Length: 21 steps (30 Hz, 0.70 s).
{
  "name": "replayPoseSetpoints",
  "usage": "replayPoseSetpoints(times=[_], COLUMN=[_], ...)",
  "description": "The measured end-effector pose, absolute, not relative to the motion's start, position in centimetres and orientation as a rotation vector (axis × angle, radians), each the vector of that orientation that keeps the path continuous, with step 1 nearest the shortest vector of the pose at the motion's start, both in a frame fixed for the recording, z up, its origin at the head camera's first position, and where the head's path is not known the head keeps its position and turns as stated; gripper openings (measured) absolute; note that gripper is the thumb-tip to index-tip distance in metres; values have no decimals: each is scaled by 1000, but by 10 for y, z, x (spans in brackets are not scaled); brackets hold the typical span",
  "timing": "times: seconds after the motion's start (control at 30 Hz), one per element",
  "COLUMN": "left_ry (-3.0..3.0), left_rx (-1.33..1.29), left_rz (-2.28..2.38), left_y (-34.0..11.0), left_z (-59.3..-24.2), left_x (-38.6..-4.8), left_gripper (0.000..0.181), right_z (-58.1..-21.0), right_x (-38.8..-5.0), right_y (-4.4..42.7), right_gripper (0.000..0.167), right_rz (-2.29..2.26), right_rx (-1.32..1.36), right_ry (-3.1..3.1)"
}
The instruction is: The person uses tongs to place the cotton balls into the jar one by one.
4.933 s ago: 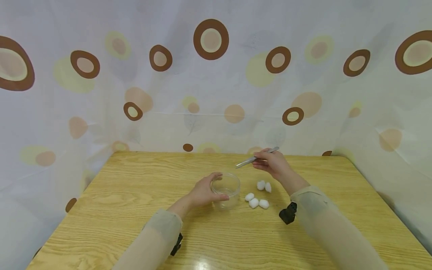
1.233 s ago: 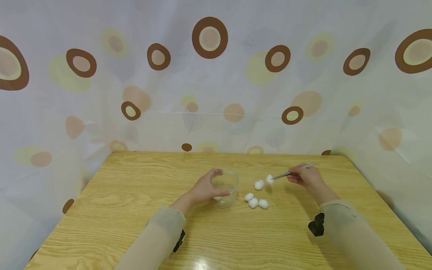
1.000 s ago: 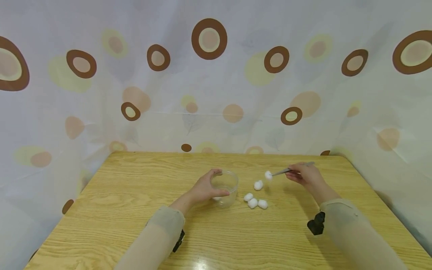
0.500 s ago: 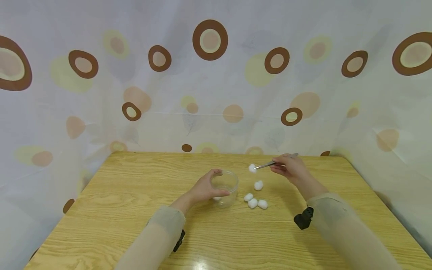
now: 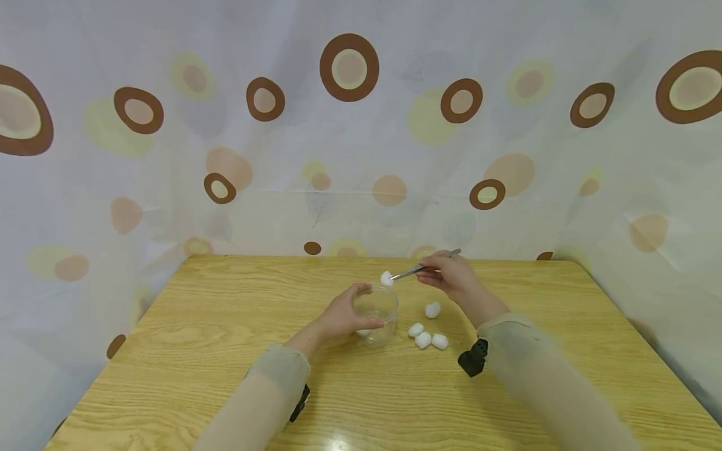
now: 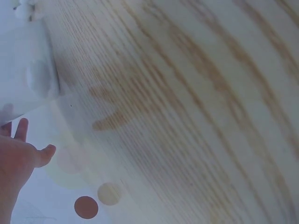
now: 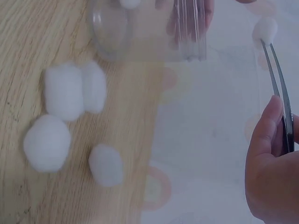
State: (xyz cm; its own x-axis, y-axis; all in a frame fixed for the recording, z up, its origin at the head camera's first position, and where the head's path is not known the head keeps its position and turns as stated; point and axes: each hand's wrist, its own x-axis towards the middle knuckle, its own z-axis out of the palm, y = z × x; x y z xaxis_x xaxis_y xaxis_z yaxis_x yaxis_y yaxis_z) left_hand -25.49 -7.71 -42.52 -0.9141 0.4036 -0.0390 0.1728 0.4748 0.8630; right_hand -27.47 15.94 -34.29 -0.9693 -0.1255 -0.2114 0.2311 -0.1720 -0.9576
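My left hand grips a clear round plastic tub by its side, thumb and fingers round the wall near the rim. One cotton ball lies inside the tub, partly hidden by the hand in the head view. My right hand pinches a pair of metal tweezers. Between the tweezer tips is a cotton ball, held just above the tub's far right rim. Right of the tub, a loose cotton ball sits alone on the table, with a cluster of three cotton balls nearer me.
The wooden table carries the tub and the cotton balls. A patterned curtain rises behind the table and along both sides. Each wrist wears a small black camera.
Over the last seconds the tweezers picked up one of the two farther cotton balls. My right hand has carried it left and up to the tub's rim. My left hand has stayed on the tub.
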Motion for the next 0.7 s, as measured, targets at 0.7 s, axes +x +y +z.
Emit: replayPoseSetpoints(times=[0.7], left_ry=[2488], left_rx=[473], left_rz=[1416], left_y=[-77], left_z=[-424], left_x=[-255], left_gripper=[86], right_z=[-368], right_x=[-280], right_y=[143], right_gripper=[16], right_rz=[-2160], right_rx=[39], right_ry=[1945])
